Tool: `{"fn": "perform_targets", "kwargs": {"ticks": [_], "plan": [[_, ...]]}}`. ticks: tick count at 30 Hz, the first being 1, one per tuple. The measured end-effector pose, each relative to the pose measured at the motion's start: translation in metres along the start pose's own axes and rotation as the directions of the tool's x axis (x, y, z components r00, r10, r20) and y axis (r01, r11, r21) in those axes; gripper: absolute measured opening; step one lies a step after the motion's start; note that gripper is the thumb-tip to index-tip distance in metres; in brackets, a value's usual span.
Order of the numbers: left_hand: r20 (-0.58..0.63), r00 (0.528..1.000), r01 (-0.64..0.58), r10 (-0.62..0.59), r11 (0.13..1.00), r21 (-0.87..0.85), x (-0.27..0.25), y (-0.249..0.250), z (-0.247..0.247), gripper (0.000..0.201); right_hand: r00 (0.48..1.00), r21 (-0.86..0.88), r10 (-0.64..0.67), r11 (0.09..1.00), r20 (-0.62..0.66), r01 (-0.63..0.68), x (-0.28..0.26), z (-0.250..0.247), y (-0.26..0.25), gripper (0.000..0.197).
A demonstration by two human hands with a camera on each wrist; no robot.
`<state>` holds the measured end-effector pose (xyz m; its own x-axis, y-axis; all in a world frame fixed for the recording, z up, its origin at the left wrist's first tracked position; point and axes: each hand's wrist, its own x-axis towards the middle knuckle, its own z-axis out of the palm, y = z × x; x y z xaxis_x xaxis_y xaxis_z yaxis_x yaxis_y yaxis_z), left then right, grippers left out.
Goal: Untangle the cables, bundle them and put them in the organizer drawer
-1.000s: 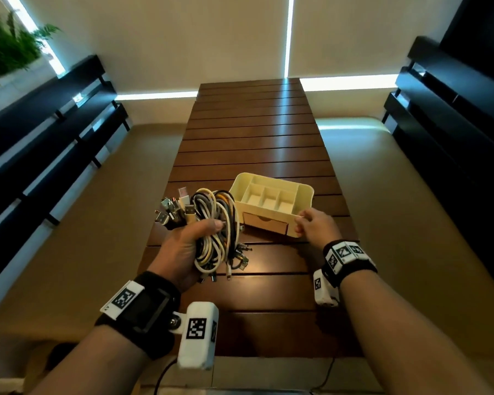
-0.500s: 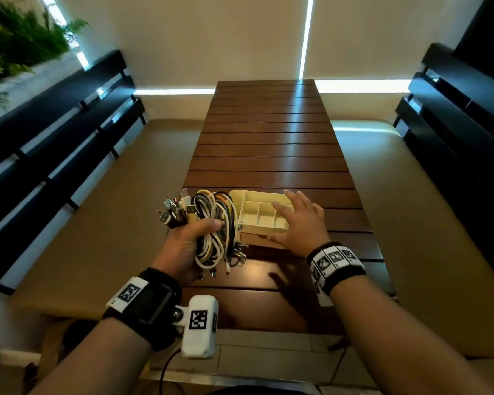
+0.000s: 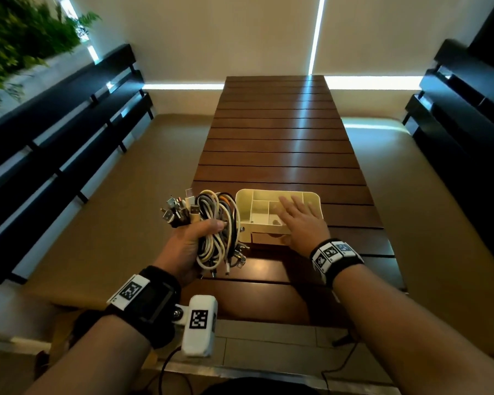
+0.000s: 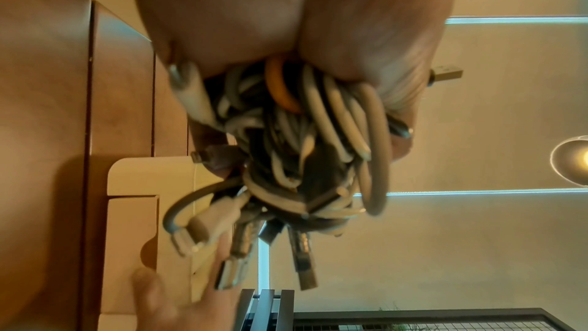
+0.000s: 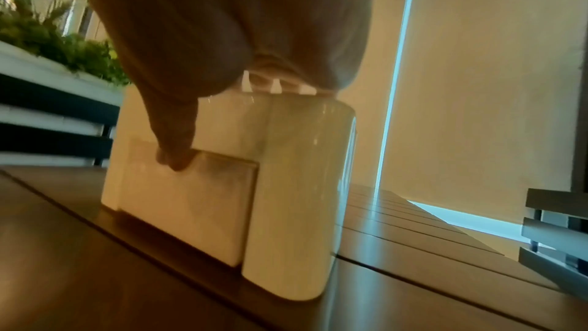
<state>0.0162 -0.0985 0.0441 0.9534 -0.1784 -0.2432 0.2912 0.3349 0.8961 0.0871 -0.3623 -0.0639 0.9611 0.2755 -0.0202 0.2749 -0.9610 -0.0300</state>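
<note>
Gripping: left hand [image 3: 189, 246] fist tight round cable bundle [image 3: 214, 229], held above table [image 3: 280, 149]
R hand [image 3: 303, 223]: fingers flat atop organizer [image 3: 311, 198], thumb [image 5: 176, 150] at drawer [image 5: 187, 208] front
Organizer: on table, near edge

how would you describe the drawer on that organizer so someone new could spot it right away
On the slatted wooden table stands a cream organizer with open compartments on top, under the right hand. The drawer is the flat rectangular panel low on its near face, where the thumb touches, the only closed part.
</note>
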Motion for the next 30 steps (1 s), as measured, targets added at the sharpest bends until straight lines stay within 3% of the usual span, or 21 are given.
{"fn": "perform_targets", "kwargs": {"ticks": [2,4,5,9,12,15,18,22,30], "plan": [[0.007,1.000,0.006,-0.005,1.000,-0.005,0.002,-0.001,-0.004,0.040,0.979,0.080,-0.002,0.997,-0.204,0.019,-0.015,-0.004,-0.006,0.069],[0.001,1.000,0.014,-0.014,1.000,-0.020,0.003,-0.003,-0.008,0.040,0.908,0.191,0.026,0.980,-0.418,0.060,-0.035,0.004,-0.012,0.038],[-0.002,1.000,0.018,-0.018,0.999,-0.029,0.004,-0.004,-0.010,0.040,0.899,0.247,0.039,0.966,-0.436,0.078,-0.046,0.011,-0.017,0.025],[0.002,0.999,0.046,-0.046,0.998,-0.043,0.007,-0.009,-0.009,0.039,0.972,0.380,0.175,0.919,-0.159,-0.104,-0.066,0.040,-0.033,0.029],[0.012,0.998,0.065,-0.065,0.996,-0.062,0.007,-0.012,-0.004,0.042,0.943,0.447,0.329,0.851,-0.045,-0.276,-0.063,0.045,-0.034,0.030],[0.036,0.996,0.084,-0.082,0.994,-0.076,0.007,-0.014,-0.001,0.042,0.892,0.499,0.451,0.781,-0.033,-0.376,-0.060,0.046,-0.034,0.029],[0.044,0.996,0.085,-0.082,0.993,-0.084,0.006,-0.015,-0.002,0.039,0.905,0.486,0.421,0.804,-0.059,-0.343,-0.057,0.043,-0.032,0.032],[0.039,0.997,0.070,-0.067,0.994,-0.080,0.004,-0.014,-0.005,0.037,0.927,0.420,0.376,0.841,-0.003,-0.340,-0.044,0.034,-0.032,0.033],[0.012,0.999,0.034,-0.033,0.996,-0.081,0.003,-0.008,-0.012,0.040,0.911,0.304,0.403,0.860,0.085,-0.409,-0.023,0.023,-0.023,0.036]]}}
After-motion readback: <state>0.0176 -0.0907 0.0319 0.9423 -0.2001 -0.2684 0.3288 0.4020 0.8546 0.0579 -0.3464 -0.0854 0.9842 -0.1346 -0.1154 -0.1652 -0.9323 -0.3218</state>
